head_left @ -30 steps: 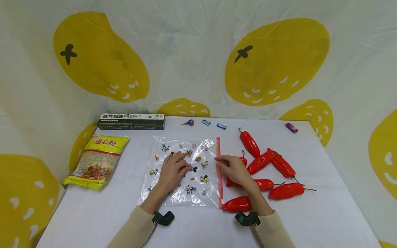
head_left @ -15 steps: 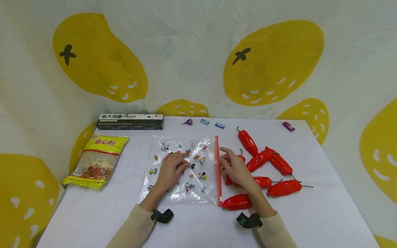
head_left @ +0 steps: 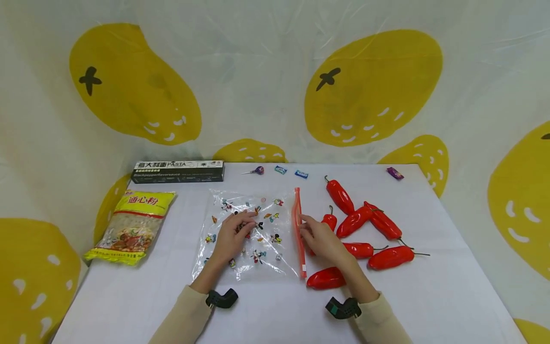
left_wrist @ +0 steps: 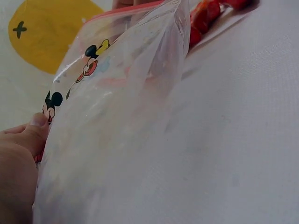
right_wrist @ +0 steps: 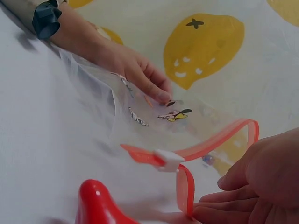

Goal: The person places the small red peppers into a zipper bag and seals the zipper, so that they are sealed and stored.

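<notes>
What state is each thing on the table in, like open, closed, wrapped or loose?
Zip bag: open, its red strips parted.
White slider: at the strips' near end.
Red peppers: lying loose outside the bag.
Pasta box: lying flat, looks closed.
Macaroni pack: plump, seems sealed.
Lollipop: lying down, looks wrapped.
Three candies: wrapped, lying apart.

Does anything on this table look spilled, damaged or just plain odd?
No spill or damage shows. The one uneven thing is the red zipper strip on the zip bag: its two sides bow apart past the white slider, leaving the bag open at the right hand. The red peppers merely lie scattered.
</notes>
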Demonstrator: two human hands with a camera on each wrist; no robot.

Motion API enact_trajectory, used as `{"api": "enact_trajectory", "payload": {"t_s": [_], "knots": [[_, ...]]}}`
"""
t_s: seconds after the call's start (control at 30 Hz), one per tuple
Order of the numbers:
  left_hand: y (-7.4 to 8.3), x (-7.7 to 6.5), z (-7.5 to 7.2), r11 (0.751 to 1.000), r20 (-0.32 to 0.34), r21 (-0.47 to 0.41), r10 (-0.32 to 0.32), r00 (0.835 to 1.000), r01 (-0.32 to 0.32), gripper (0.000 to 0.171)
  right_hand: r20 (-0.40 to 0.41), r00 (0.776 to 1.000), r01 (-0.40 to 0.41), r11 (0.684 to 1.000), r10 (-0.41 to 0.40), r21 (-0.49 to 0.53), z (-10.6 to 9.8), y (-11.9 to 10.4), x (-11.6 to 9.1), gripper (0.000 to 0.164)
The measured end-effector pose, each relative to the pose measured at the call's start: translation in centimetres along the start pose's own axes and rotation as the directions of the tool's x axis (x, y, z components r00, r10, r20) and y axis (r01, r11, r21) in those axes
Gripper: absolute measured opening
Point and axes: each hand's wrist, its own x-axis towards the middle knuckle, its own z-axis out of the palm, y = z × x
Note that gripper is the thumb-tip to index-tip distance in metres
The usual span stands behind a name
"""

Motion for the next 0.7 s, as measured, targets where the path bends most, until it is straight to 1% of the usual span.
{"api": "enact_trajectory", "payload": {"t_s": [0.13,0.27,0.4,0.53,0.63,0.7], "knots": [[-0.1,0.0,0.1,1.0,0.001,0.005,-0.004,1.0,0.004,0.011,-0.001,0.998,0.056,0.998,-0.056,-0.022,-0.5,0.1,-0.5,0.052],[0.1,0.0,0.2,1.0,0.0,0.016,-0.006,1.0,0.006,0.013,-0.051,0.99,0.127,0.989,-0.131,-0.072,-1.6,0.4,-1.7,0.049],[0.3,-0.1,0.2,0.999,0.001,0.031,-0.024,1.0,0.024,0.015,-0.097,0.98,0.164,0.979,-0.176,-0.118,-2.9,1.3,-3.5,0.047],[0.3,-0.2,0.2,0.999,0.0,0.044,-0.021,1.0,0.021,0.015,-0.098,0.98,0.156,0.972,-0.175,-0.175,-4.2,2.8,-5.7,0.049],[0.3,-0.3,0.2,0.998,0.001,0.057,-0.015,1.0,0.015,0.015,-0.061,0.99,0.111,0.976,-0.124,-0.187,-4.9,3.9,-7.2,0.05],[0.3,-0.3,0.2,0.998,0.004,0.061,-0.016,1.0,0.015,0.015,-0.029,0.997,0.066,0.979,-0.073,-0.19,-5.2,4.5,-8.1,0.051]]}}
